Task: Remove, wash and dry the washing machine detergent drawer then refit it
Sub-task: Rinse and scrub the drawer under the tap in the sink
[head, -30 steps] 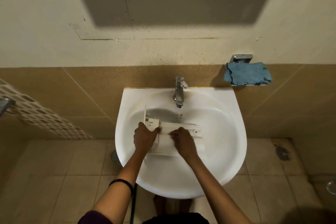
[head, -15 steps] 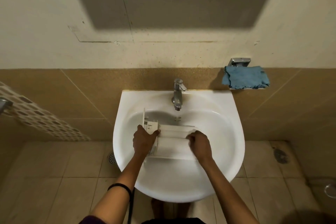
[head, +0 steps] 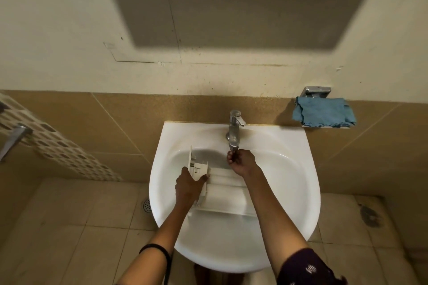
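Bathroom tiles surround a white sink. Inside it lies the drawer, my left grip clasping its left end. I judge it light, stiff plastic, slippery wet, best held by its walls. My right grip bunches under the tap; whether it holds anything, I cannot tell.

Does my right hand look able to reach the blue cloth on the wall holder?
Probably yes: the right hand is at the tap spout, and nothing stands between it and the blue cloth to its right.
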`<state>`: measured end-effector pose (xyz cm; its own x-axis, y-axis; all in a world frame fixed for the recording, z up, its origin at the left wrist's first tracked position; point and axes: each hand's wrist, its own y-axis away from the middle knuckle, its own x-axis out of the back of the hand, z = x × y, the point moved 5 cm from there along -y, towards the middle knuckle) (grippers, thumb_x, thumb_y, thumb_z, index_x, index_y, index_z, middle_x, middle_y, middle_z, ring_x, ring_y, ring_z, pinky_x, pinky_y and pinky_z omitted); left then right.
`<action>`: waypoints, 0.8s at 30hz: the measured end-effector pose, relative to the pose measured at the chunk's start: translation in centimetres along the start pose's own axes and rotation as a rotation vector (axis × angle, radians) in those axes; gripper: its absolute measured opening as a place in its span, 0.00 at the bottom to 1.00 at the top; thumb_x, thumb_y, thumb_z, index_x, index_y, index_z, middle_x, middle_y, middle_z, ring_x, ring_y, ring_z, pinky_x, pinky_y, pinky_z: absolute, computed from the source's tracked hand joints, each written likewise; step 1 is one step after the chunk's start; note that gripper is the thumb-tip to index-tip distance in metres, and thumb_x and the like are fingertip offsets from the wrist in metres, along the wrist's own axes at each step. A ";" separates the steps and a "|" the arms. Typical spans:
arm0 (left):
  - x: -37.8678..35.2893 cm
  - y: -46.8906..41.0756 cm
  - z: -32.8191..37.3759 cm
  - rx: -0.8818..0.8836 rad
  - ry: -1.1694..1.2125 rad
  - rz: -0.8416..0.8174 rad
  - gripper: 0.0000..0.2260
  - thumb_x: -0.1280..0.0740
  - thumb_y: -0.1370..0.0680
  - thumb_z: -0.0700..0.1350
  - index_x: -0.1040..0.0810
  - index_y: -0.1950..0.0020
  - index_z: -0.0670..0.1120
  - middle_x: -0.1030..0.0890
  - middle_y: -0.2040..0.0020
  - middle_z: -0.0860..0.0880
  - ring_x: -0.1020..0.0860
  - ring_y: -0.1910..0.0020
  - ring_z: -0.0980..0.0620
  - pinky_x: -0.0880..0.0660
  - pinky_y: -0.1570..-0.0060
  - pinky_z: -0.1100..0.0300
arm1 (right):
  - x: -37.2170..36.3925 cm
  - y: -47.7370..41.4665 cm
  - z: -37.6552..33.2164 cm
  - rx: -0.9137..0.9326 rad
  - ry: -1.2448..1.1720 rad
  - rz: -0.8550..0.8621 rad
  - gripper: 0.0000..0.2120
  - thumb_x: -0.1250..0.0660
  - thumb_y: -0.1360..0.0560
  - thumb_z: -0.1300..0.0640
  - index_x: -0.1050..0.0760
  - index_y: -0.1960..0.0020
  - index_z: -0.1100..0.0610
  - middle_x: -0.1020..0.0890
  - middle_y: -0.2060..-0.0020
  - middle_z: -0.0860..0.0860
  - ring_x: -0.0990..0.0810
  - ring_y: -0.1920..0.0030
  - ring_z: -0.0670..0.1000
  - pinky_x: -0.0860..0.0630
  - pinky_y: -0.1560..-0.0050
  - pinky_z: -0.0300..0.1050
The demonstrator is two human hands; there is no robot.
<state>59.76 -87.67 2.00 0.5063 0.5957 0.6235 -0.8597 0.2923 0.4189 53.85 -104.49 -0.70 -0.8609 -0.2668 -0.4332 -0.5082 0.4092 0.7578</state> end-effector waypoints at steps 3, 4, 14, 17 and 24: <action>0.0 -0.1 0.0 -0.010 -0.004 -0.002 0.21 0.29 0.28 0.52 0.31 0.46 0.39 0.21 0.45 0.40 0.23 0.46 0.40 0.28 0.51 0.53 | -1.4 1.0 1.2 0.046 0.558 -0.158 0.14 0.47 0.23 0.70 0.26 0.62 0.65 0.23 0.77 0.53 0.25 0.73 0.49 0.29 0.71 0.37; 0.0 -0.1 0.0 -0.011 -0.009 -0.004 0.20 0.29 0.28 0.52 0.32 0.47 0.40 0.21 0.46 0.40 0.23 0.46 0.39 0.28 0.51 0.53 | -1.6 1.4 1.6 0.080 0.817 -0.205 0.13 0.45 0.23 0.69 0.23 0.59 0.68 0.20 0.73 0.54 0.22 0.70 0.50 0.26 0.66 0.38; 0.0 -0.1 -0.1 -0.002 -0.011 -0.012 0.18 0.30 0.27 0.51 0.33 0.48 0.42 0.22 0.44 0.40 0.24 0.44 0.40 0.29 0.50 0.54 | 3.5 3.0 -0.6 0.406 1.763 0.384 0.15 0.45 0.23 0.66 0.28 0.38 0.63 0.25 0.39 0.59 0.27 0.36 0.58 0.30 0.40 0.46; -0.1 -0.2 -0.1 -0.008 -0.019 -0.011 0.19 0.30 0.27 0.51 0.31 0.45 0.40 0.22 0.43 0.40 0.25 0.43 0.39 0.29 0.49 0.54 | -0.2 2.7 3.6 0.658 1.802 -0.029 0.16 0.41 0.24 0.65 0.24 0.40 0.57 0.23 0.43 0.57 0.25 0.41 0.57 0.29 0.46 0.45; 0.0 -0.2 -0.4 -0.009 0.001 0.011 0.22 0.29 0.28 0.52 0.30 0.43 0.39 0.21 0.44 0.41 0.24 0.44 0.40 0.28 0.50 0.53 | 5.0 1.7 0.8 0.650 1.488 0.199 0.10 0.38 0.25 0.65 0.19 0.50 0.60 0.19 0.50 0.59 0.22 0.46 0.59 0.29 0.49 0.42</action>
<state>59.88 -87.41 1.63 0.4965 0.5995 0.6278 -0.8660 0.2921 0.4059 48.68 -104.44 -1.95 -0.3243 -0.5677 0.7567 -0.6546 0.7121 0.2537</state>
